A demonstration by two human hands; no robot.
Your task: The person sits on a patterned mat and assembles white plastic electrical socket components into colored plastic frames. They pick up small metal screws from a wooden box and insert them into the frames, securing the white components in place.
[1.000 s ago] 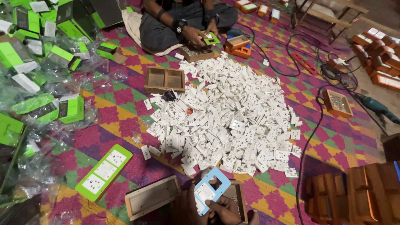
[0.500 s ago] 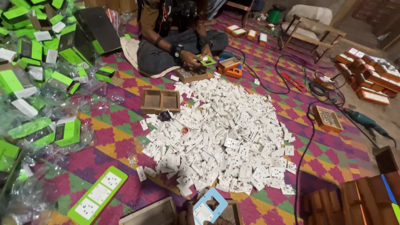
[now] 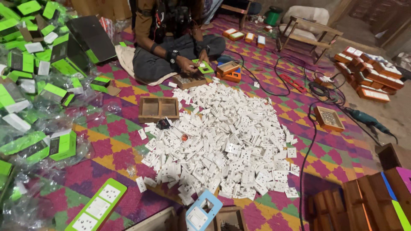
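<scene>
I cannot see my own two hands; they are below the bottom edge of the head view, so I cannot tell if they are spread, pressed together or pinching anything; the blue plate (image 3: 204, 211) sticks up from that bottom edge, and its lower end is cut off, so I cannot tell what holds it.

The blue plate is light blue with a white socket piece in its lower half and an empty square hole near its top; it sits tilted, right in front of where my hands must be; a wooden box (image 3: 229, 218) lies just beside it and is partly cut off too.

Just past the plate is a big white pile of socket pieces (image 3: 222, 145); the pieces are too small and mixed up to count; a small dark thing (image 3: 163, 124) and a small red thing (image 3: 184, 137) lie at the pile's far left side, and I cannot tell what they are.

To the left of the plate lies a green board (image 3: 97, 207) with three white sockets, its end cut off; far across the pile a person sits cross-legged, and their hands (image 3: 188, 65) hold a small green plate (image 3: 203, 66).
</scene>
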